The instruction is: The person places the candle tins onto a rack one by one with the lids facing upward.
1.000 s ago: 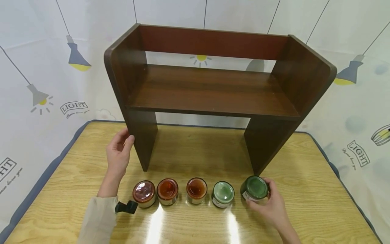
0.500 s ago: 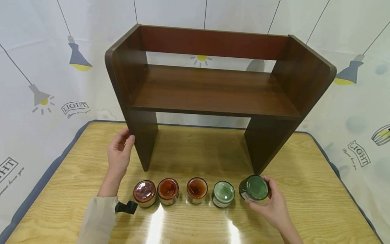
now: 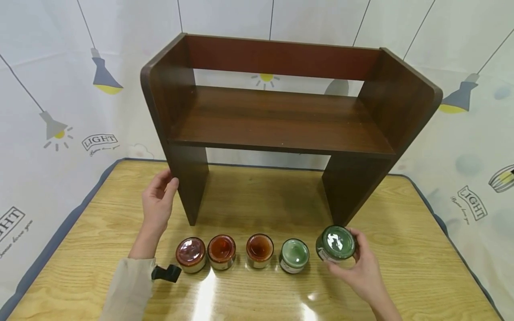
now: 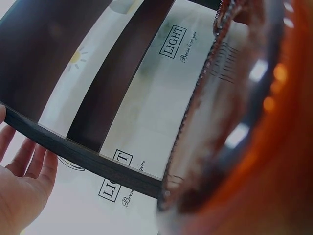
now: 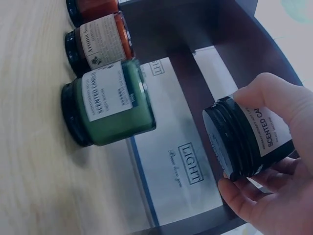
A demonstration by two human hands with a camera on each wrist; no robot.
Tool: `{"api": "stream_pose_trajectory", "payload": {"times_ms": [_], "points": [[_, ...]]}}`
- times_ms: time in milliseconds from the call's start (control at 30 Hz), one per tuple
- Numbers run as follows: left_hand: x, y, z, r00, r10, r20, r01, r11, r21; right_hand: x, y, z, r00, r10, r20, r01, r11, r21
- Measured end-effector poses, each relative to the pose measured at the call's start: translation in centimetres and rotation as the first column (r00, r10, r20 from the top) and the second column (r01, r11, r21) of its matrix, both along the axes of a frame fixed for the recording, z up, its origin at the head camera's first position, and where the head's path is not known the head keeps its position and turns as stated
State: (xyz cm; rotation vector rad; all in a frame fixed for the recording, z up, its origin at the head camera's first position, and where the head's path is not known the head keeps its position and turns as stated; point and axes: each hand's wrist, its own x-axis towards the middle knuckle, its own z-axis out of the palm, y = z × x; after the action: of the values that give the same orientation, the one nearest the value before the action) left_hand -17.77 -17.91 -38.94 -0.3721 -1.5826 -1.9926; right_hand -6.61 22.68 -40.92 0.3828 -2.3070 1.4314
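My right hand (image 3: 359, 267) holds a dark green candle jar (image 5: 266, 132) between thumb and fingers. The jar is upside down, its black lid facing the table, and is raised off the tabletop. Left of it stands a lighter green candle jar (image 3: 294, 255), also lid down. Beyond that come an amber candle jar (image 3: 259, 251), an orange-red one (image 3: 221, 252) and a dark red one (image 3: 191, 254), in a row. My left hand (image 3: 158, 200) grips the left side panel of a dark brown wooden shelf (image 3: 273, 116), thumb at its front edge, fingers on the outer face.
The shelf stands behind the jars on a light wood table (image 3: 257, 298), its right side panel (image 3: 353, 187) just behind the held jar. A printed white backdrop (image 3: 60, 178) surrounds the table. A black strap piece (image 3: 166, 273) sticks out from the left sleeve, close to the dark red jar.
My right hand has lifted the dark green jar slightly and tilted it, so a bright reflection now shows on its base. My left hand and the other jars stay in place.
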Motion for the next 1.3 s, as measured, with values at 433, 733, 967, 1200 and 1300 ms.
{"api": "stream_pose_trajectory", "payload": {"times_ms": [433,733,967,1200,1300], "points": [[-0.1,-0.1,-0.1,1.0,0.0,-0.005,0.0,1.0,-0.001,0.0,-0.8,2.4,0.998,0.027,-0.049,-0.028,0.999,-0.018],[-0.2,-0.1,0.0,0.999,-0.018,-0.028,0.019,1.0,0.015,0.2,-1.4,3.5,0.996,0.039,-0.078,-0.042,0.998,-0.045],[-0.3,-0.1,0.0,0.998,-0.023,-0.051,0.024,1.0,0.014,-0.1,-1.9,4.3,0.989,0.066,-0.131,-0.073,0.996,-0.054],[-0.3,-0.1,0.0,0.999,-0.016,-0.047,0.017,1.0,0.011,-0.7,-2.3,5.2,0.979,0.112,-0.173,-0.125,0.99,-0.069],[-0.3,-0.1,0.0,0.999,-0.016,-0.047,0.017,1.0,0.011,-1.0,-2.5,5.6,0.972,0.131,-0.194,-0.15,0.984,-0.091]]}}
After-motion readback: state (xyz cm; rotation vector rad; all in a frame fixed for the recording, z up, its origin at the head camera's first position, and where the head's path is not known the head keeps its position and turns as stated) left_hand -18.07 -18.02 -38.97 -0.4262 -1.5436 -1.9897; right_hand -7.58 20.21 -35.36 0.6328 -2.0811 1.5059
